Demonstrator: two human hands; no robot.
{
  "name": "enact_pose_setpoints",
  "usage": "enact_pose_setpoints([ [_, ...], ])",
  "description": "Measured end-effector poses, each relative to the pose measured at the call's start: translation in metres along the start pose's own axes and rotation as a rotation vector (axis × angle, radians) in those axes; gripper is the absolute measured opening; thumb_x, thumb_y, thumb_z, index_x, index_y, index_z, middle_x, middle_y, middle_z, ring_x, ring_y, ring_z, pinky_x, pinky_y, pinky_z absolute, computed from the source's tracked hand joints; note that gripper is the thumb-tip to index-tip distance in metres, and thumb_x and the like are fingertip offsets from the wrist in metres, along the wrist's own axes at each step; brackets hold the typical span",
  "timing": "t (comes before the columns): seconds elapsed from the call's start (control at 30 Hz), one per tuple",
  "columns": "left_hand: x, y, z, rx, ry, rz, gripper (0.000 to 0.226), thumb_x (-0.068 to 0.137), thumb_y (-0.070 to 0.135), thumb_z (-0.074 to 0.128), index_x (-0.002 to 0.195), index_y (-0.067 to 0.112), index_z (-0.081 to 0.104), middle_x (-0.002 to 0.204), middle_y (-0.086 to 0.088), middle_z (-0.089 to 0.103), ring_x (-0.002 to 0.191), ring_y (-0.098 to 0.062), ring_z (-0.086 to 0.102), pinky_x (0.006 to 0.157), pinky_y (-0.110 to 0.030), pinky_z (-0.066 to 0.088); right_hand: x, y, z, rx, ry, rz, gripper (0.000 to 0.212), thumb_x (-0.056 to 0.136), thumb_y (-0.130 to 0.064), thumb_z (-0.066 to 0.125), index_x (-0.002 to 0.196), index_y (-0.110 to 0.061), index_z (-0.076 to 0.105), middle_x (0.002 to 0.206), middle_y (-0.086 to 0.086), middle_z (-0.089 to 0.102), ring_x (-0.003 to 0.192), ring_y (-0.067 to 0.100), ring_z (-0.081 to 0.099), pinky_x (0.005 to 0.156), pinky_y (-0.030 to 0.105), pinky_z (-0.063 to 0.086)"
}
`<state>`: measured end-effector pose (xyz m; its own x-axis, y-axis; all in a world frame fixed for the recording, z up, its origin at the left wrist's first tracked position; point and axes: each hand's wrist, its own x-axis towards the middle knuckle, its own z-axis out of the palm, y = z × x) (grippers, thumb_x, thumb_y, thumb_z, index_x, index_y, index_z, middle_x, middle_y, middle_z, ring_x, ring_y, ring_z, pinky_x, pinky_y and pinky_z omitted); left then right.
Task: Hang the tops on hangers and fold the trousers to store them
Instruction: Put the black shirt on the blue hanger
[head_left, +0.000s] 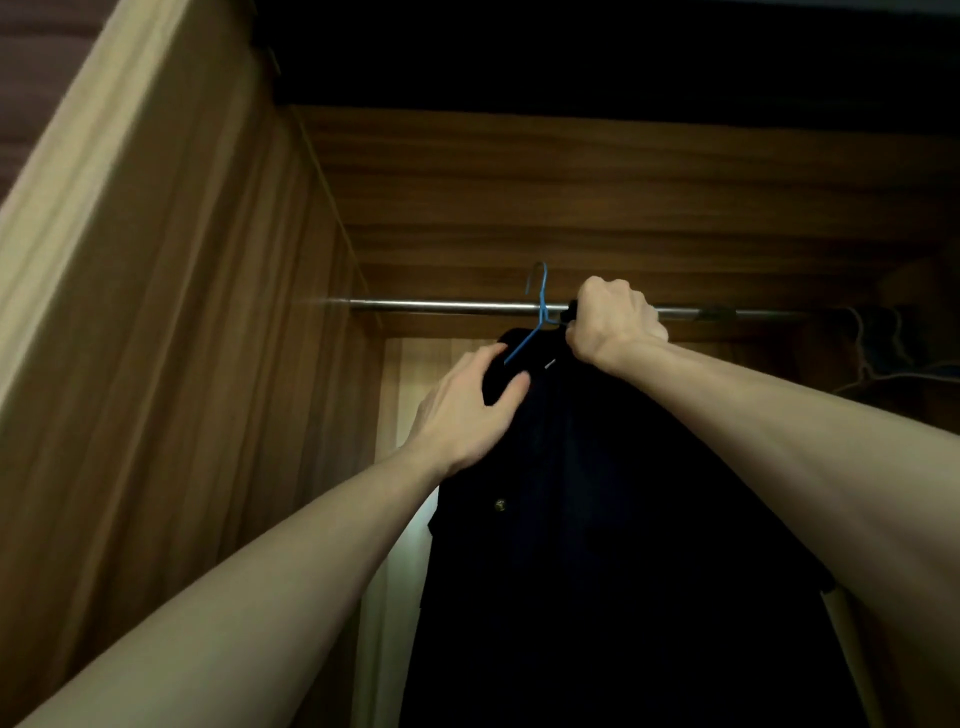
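Two hands: left hand (470, 410), right hand (613, 325) grip one dark top (597, 519), one blue hanger (537, 312).

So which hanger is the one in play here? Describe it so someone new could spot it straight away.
Find the metal rail running across the wooden wardrobe. At its middle, a thin blue wire hanger carries a dark top, with its hook up by the rail; the left hand grips the top's shoulder and the right hand its neck. The pale hangers far right are untouched.
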<state>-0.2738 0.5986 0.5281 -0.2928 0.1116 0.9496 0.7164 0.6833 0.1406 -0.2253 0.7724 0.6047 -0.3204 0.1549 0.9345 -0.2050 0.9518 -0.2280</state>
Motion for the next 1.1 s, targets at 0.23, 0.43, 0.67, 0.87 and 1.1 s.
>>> enact_pose_setpoints([
  [0.23,-0.002,-0.014,0.014,0.102,-0.048,-0.001,0.060,0.096,0.051,0.053,0.152,0.032,0.040,0.144,0.005,0.053,0.133,-0.020,0.052,0.106,-0.044,0.048,-0.006,-0.004,0.030,-0.022,-0.058,0.020,0.022,0.098,-0.019,0.066,0.119,-0.013,0.066,0.122,0.013,0.066,0.116,0.037,0.065,0.074,0.038,0.042],
  [0.43,-0.009,-0.010,0.011,0.081,-0.049,-0.013,0.060,0.095,0.052,0.051,0.151,0.033,0.040,0.145,0.006,0.053,0.133,-0.019,0.051,0.107,-0.048,0.048,-0.027,-0.012,0.035,-0.068,-0.118,-0.036,0.018,0.095,-0.017,0.071,0.111,-0.014,0.065,0.119,0.012,0.067,0.113,0.036,0.066,0.073,0.038,0.041],
  [0.67,-0.027,-0.010,-0.005,0.069,-0.026,0.003,0.054,0.099,0.052,0.051,0.149,0.034,0.042,0.140,0.007,0.055,0.130,-0.018,0.053,0.104,-0.044,0.049,-0.030,-0.027,0.007,-0.058,-0.247,-0.005,0.031,0.098,-0.037,0.067,0.120,-0.015,0.065,0.125,0.010,0.065,0.117,0.032,0.064,0.083,0.038,0.046],
  [0.87,-0.029,0.010,-0.021,-0.026,0.044,-0.055,0.052,0.104,0.051,0.047,0.151,0.031,0.046,0.149,0.005,0.054,0.136,-0.018,0.051,0.106,-0.038,0.045,-0.033,-0.014,-0.038,0.028,-0.394,0.063,0.033,0.098,-0.036,0.067,0.092,-0.005,0.061,0.093,0.011,0.066,0.076,0.029,0.070,0.056,0.031,0.056],
  [1.1,-0.025,0.068,-0.029,-0.153,-0.004,0.009,0.044,0.106,0.045,0.048,0.146,0.028,0.054,0.145,0.003,0.057,0.137,-0.019,0.050,0.116,-0.043,0.040,-0.061,0.002,-0.057,0.262,-0.460,0.114,0.029,0.104,-0.029,0.059,0.109,-0.002,0.069,0.091,0.009,0.078,0.068,0.020,0.077,0.053,0.026,0.057],
])
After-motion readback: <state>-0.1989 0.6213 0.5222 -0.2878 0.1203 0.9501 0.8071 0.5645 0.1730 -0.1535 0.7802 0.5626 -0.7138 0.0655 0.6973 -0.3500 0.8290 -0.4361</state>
